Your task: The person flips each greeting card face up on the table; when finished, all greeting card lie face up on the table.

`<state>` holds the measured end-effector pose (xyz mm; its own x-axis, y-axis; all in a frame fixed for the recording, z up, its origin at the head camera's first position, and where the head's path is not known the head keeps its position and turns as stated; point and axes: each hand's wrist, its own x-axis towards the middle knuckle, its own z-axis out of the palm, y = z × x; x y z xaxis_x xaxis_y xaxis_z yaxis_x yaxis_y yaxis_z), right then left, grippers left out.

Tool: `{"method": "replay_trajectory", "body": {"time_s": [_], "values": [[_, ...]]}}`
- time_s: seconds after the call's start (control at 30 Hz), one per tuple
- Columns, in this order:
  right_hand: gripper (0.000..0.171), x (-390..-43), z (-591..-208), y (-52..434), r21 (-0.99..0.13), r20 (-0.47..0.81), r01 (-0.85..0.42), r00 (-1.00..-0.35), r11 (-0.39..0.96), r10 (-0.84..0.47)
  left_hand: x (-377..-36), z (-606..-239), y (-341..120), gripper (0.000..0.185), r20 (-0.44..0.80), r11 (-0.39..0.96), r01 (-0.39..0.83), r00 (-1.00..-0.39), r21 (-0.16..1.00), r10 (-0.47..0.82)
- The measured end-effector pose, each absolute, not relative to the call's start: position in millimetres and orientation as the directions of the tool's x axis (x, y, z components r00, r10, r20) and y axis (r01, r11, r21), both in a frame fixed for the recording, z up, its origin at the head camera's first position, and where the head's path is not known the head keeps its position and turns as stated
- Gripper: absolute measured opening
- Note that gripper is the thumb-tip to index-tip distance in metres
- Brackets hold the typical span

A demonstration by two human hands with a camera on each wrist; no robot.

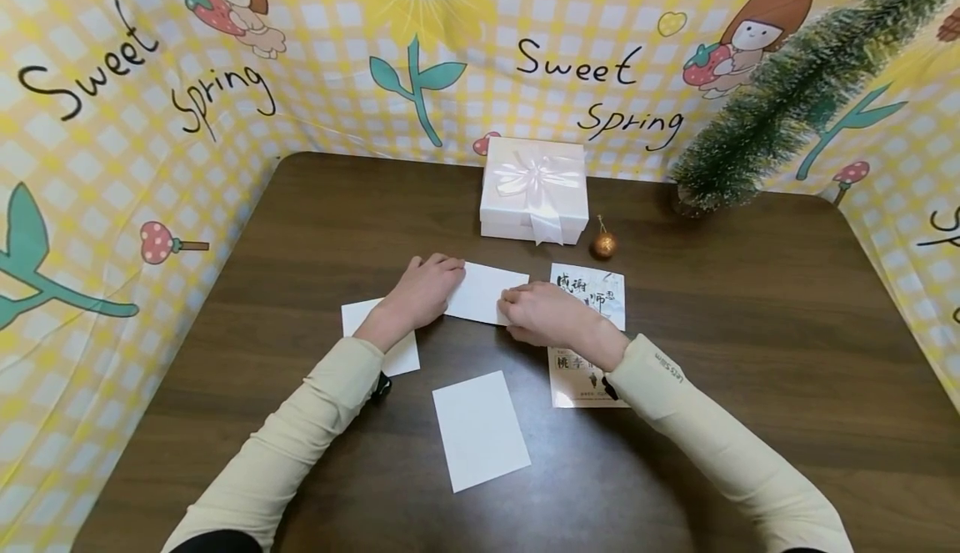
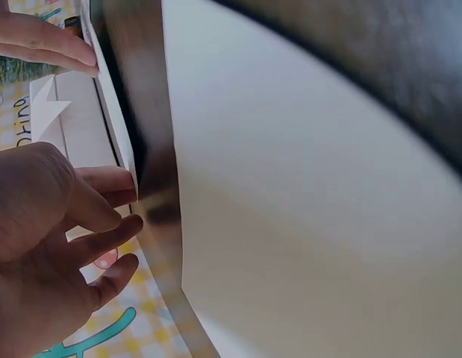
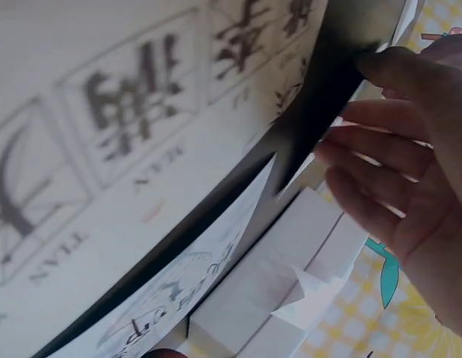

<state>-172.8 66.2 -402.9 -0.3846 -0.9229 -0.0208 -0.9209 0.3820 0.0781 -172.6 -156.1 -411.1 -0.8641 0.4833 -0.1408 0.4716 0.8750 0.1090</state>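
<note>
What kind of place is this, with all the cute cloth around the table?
Probably a small craft or card-making corner staged for filming. A brown table is walled by a "Sweet Spring" cloth backdrop, with a ribboned gift box, mini pine tree and paper cards.

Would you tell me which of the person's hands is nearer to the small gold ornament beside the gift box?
The right hand. It lies below and slightly left of the gold ornament, on the white paper. The left hand rests farther left, at the paper's other end.
</note>
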Motion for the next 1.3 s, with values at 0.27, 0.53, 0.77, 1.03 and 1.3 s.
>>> {"method": "replay_trajectory", "body": {"time_s": [0.27,0.53,0.77,1.03,1.3], "values": [[0.008,-176,-402,74,0.094,0.131,-0.937,-0.324,0.337,-0.937,-174,-409,-165,0.043,-0.155,0.845,0.499,-0.835,0.192,0.528],[0.017,-183,-403,84,0.140,0.332,-0.898,-0.355,0.418,-0.874,-171,-411,-173,0.035,-0.036,0.790,0.505,-0.835,0.348,0.549],[0.021,-187,-404,89,-0.059,0.423,-0.862,-0.478,0.503,-0.770,-169,-411,-167,0.011,0.132,0.754,0.537,-0.838,0.379,0.530],[0.028,-190,-399,91,-0.537,0.430,-0.715,-0.688,0.447,-0.585,-163,-396,-165,0.010,0.107,0.661,0.447,-0.867,0.603,0.487],[0.014,-193,-394,95,-0.696,0.360,-0.614,-0.747,0.373,-0.559,-159,-391,-164,0.015,0.098,0.530,0.363,-0.881,0.766,0.463]]}}
